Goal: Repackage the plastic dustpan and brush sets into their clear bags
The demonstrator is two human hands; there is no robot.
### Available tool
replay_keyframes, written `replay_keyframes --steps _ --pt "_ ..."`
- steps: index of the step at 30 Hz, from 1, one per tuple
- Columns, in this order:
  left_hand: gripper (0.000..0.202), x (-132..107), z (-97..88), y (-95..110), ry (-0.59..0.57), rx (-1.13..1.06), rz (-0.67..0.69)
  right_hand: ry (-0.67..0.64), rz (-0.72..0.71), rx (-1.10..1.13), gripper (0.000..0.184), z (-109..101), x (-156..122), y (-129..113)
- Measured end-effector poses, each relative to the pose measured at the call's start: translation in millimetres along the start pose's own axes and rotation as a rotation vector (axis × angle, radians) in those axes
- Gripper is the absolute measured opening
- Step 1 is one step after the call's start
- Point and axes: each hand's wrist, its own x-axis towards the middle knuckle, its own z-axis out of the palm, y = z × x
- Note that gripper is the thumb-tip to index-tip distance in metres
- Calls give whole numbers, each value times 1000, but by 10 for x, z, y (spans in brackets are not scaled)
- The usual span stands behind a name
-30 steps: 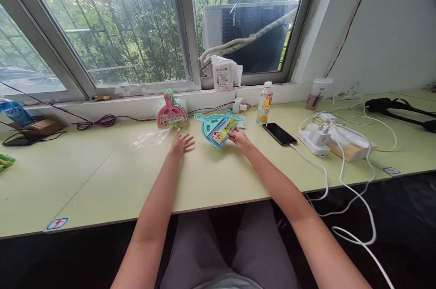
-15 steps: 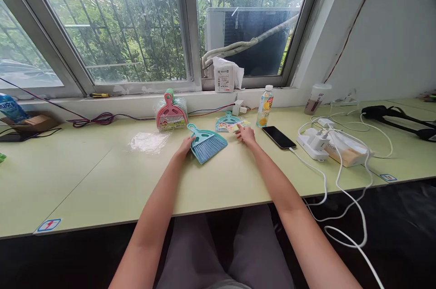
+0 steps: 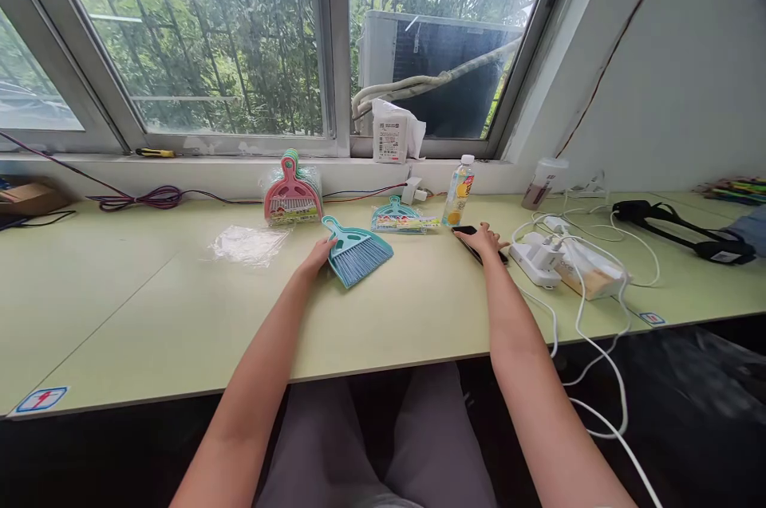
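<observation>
A small teal brush [image 3: 359,255] lies on the pale green table [image 3: 179,309], and my left hand [image 3: 315,255] rests at its left edge, fingers curled against it. A teal dustpan [image 3: 396,216] with a colourful label lies flat behind it. My right hand [image 3: 483,240] lies over a black phone [image 3: 467,238] to the right, fingers stretched out on it. Pink dustpan sets [image 3: 291,195] in clear wrap lean by the window sill.
An empty clear plastic bag [image 3: 245,243] lies left of the brush. A drink bottle [image 3: 457,193] stands behind the phone. A white power strip [image 3: 538,261] with trailing cables, a cup [image 3: 542,183] and a black strap [image 3: 688,225] fill the right side.
My right hand let go of the labelled dustpan and moved right onto the phone. My left hand took the brush off it and stays beside it. The view shifted right.
</observation>
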Motion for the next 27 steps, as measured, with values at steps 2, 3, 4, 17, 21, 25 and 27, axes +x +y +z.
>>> replay_keyframes --steps 2,3,4,17,21,25,27 --pt "35 -6 -2 0 -6 16 8 30 0 -27 93 37 14 -22" --pt "35 -8 -4 -1 -7 30 11 42 10 -34 91 52 20 -34" --pt "35 -8 -5 -1 -6 46 11 48 19 -39 90 64 27 -45" --pt "30 -31 17 19 11 71 -10 80 -8 39 73 84 68 19" --pt "35 -32 15 11 -8 42 10 45 -4 11 76 55 68 13" --pt "33 -32 21 -2 -10 -9 14 65 -22 8 75 -25 -60 -145" --pt "33 -41 45 3 0 -25 24 179 -105 51 63 -72 -245 -350"
